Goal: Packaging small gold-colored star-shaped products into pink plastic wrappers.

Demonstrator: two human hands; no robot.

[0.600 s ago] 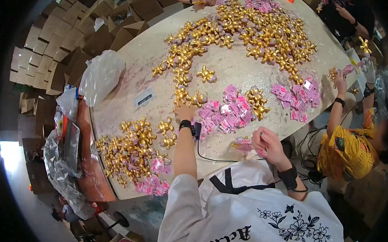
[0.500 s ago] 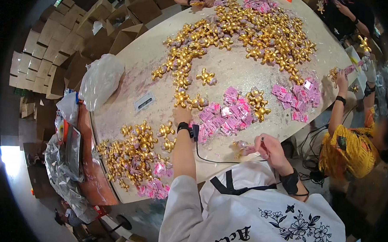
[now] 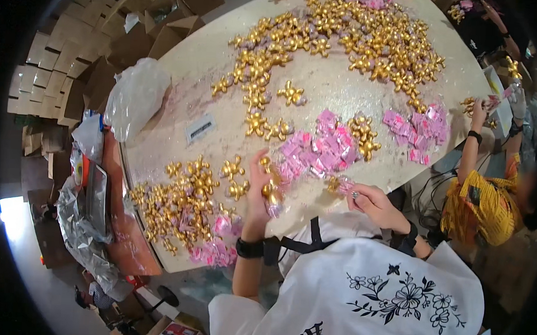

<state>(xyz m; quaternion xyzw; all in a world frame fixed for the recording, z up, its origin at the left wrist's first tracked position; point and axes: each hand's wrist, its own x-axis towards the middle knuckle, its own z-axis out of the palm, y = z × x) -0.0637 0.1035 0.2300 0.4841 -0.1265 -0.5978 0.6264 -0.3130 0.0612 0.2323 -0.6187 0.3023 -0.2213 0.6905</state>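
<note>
Left hand (image 3: 258, 191) and right hand (image 3: 375, 203) each grip a wrapped gold figure

Head view: The left hand is curled around a gold bear-shaped figure (image 3: 271, 194), held above the near edge of the counter (image 3: 182, 147); a clear wrapper shows at its lower end. The right hand is closed, fingertips pinching the wrapper of a second gold figure (image 3: 332, 185), whose far half blurs into the glitter. Beyond lie pink printed packets (image 3: 317, 148), their print too small to read. A pale label (image 3: 200, 129) with a dark printed strip lies flat on the counter, also illegible. The white shirt (image 3: 348, 273) carries a black floral print and blackletter lettering, which the lower edge cuts off. To the left, a heap of gold figures (image 3: 186, 200) overlaps too closely to count. A co-worker in a yellow top (image 3: 488, 204) sits partly in the dark rim.
</note>
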